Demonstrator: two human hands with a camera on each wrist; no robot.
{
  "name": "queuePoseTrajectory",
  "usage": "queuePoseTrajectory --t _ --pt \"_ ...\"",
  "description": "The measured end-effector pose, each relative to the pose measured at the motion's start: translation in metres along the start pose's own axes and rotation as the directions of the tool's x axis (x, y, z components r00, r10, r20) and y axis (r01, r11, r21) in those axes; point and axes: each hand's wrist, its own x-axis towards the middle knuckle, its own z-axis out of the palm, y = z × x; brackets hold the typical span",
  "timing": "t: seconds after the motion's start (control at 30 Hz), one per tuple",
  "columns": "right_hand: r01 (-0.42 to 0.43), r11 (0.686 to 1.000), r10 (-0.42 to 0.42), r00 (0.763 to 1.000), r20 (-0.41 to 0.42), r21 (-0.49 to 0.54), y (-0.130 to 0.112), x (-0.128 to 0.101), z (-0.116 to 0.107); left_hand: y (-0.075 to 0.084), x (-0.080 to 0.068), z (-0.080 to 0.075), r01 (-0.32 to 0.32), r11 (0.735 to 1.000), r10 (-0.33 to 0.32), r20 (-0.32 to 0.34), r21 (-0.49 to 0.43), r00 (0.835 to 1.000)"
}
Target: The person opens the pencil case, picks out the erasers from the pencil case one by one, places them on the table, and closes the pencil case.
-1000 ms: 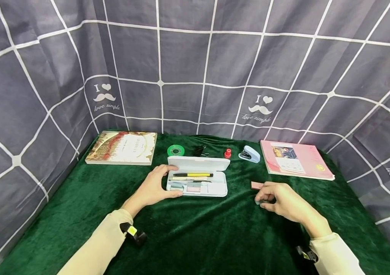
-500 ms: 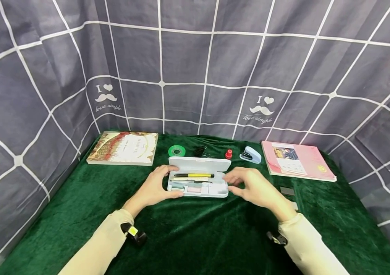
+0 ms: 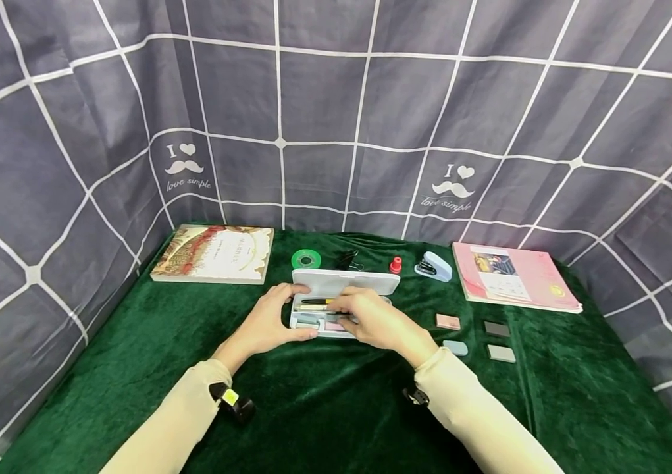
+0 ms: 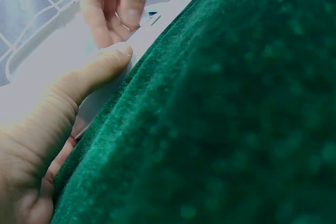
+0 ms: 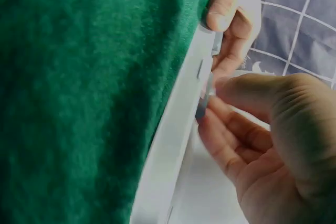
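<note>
My left hand [image 3: 267, 317] grips the left end of a white pencil case [image 3: 336, 334], whose lid [image 3: 344, 282] stands raised. The left thumb [image 4: 100, 72] lies against its front wall. Over the middle of the case, my right hand [image 3: 374, 319] has its fingers inside. In the right wrist view its thumb and fingers pinch a small grey piece [image 5: 203, 100]; its kind is unclear. A yellow-and-black pen [image 3: 314, 301], a teal piece [image 3: 306, 318] and a pink piece [image 3: 331, 326] show inside. My right hand hides the case's right part.
Pink [image 3: 447, 321], dark grey [image 3: 497, 328], blue [image 3: 455, 347] and white [image 3: 501, 353] blocks lie right of the case. Behind stand green tape [image 3: 306, 259], a binder clip [image 3: 347, 261], a red bottle [image 3: 395, 264] and a stapler [image 3: 433, 267]. Books [image 3: 212, 254] [image 3: 516, 276] flank them.
My right hand has left the small blocks on the right and moved leftward into the pencil case. The blocks now lie uncovered on the cloth. My left hand keeps its hold.
</note>
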Motion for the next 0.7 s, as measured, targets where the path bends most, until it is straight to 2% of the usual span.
queuePoseTrajectory --t 0.13,0.4,0.7 --pt "-0.01 1.0 0.01 1.0 0.017 -0.029 -0.0003 0.0018 0.0045 -0.0009 0.0009 -0.0001 0.0 1.0 0.0 0.0 0.003 1.0" --pt "-0.01 1.0 0.009 1.0 0.025 0.011 -0.0053 0.0023 0.003 -0.0026 0.0006 -0.0011 -0.008 1.0 0.008 0.003 -0.011 1.0" --pt "-0.069 0.996 0.065 0.995 0.075 0.054 -0.008 0.0069 -0.0001 -0.0024 -0.0006 0.0006 -0.003 1.0 0.003 0.0 -0.023 1.0"
